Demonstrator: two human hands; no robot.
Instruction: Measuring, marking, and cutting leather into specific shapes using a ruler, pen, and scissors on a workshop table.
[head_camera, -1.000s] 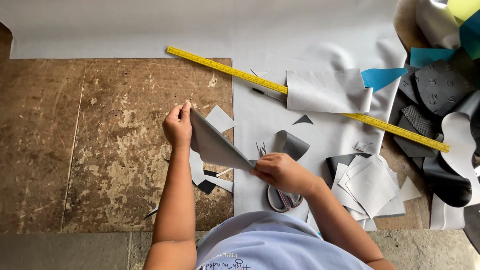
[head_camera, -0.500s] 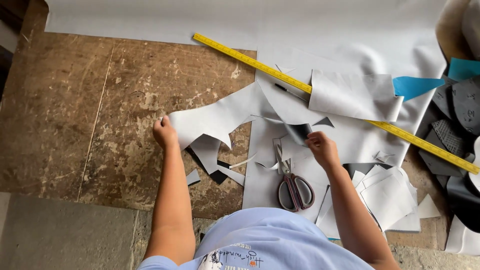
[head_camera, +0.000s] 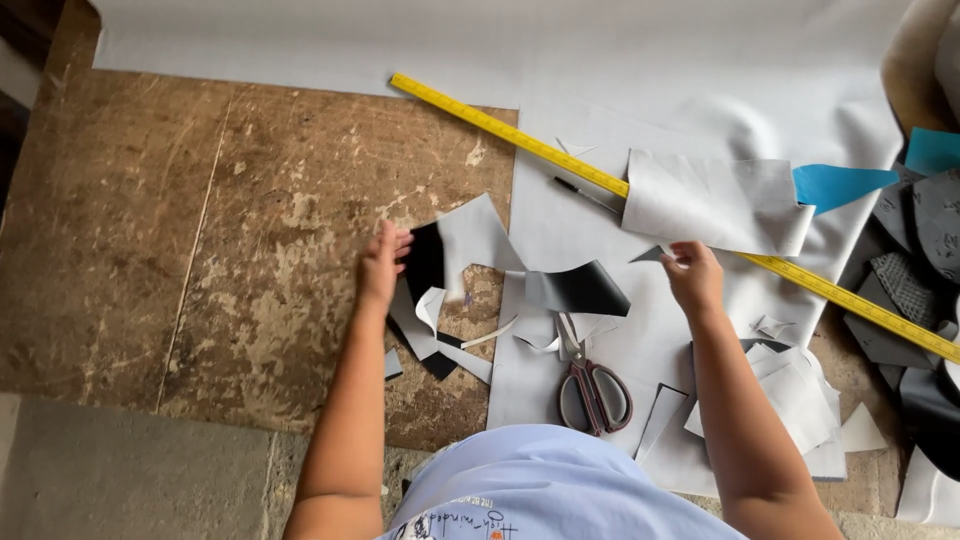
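Worn wooden floor (head_camera: 250, 250): scissors (head_camera: 592, 390), yellow ruler (head_camera: 640, 195) flank grey scraps (head_camera: 455, 245).

Item count on the floor: one yellow ruler (head_camera: 640, 200); one pair of scissors (head_camera: 592, 385); one dark pen (head_camera: 585, 196); two blue pieces (head_camera: 838, 183) near the right edge; two hands, left hand (head_camera: 380, 265) and right hand (head_camera: 692, 277). Grey offcuts (head_camera: 790, 395): too many overlapping for an exact count.

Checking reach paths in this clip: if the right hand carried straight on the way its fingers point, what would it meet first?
The right hand points up and slightly left. It would likely first meet the small grey scrap at its fingertips, then the folded grey sheet lying over the yellow ruler. Height above the surface is unclear.
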